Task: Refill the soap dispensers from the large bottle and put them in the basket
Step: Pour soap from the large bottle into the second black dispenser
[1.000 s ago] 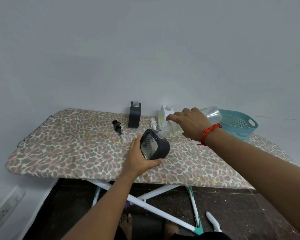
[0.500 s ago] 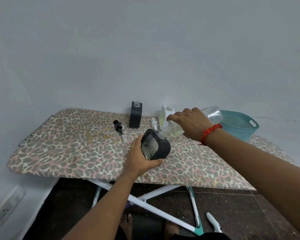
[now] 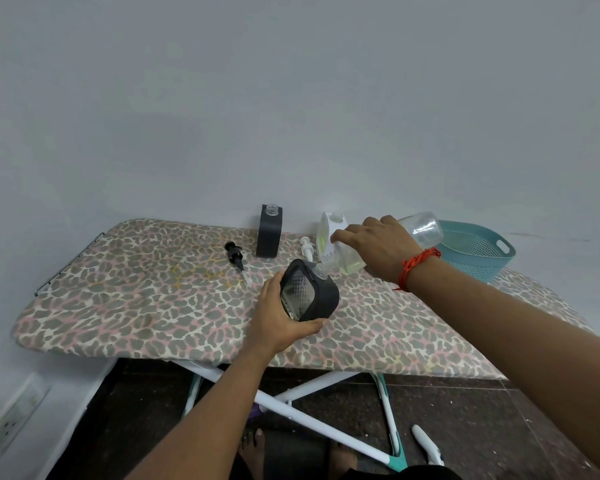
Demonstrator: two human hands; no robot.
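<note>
My left hand (image 3: 277, 320) grips a dark grey soap dispenser (image 3: 309, 294), tilted, with its open neck up and to the right. My right hand (image 3: 378, 249) grips the large clear bottle (image 3: 425, 230), tipped over so its mouth meets the dispenser's neck; pale yellow-green soap (image 3: 350, 266) sits low in the bottle. A second dark dispenser (image 3: 269, 235) stands upright without a pump near the wall. A white dispenser (image 3: 328, 233) stands behind my right hand. A black pump (image 3: 236, 256) and a white pump (image 3: 306, 248) lie on the board. The teal basket (image 3: 478, 251) is at the far right.
Everything rests on a leopard-print ironing board (image 3: 136, 299) against a pale wall. White crossed legs (image 3: 309, 414) and my bare feet show beneath on the dark floor. A wall socket (image 3: 13, 415) is at the lower left.
Almost nothing differs: both hands keep the same hold, with the bottle still tipped against the dispenser's neck.
</note>
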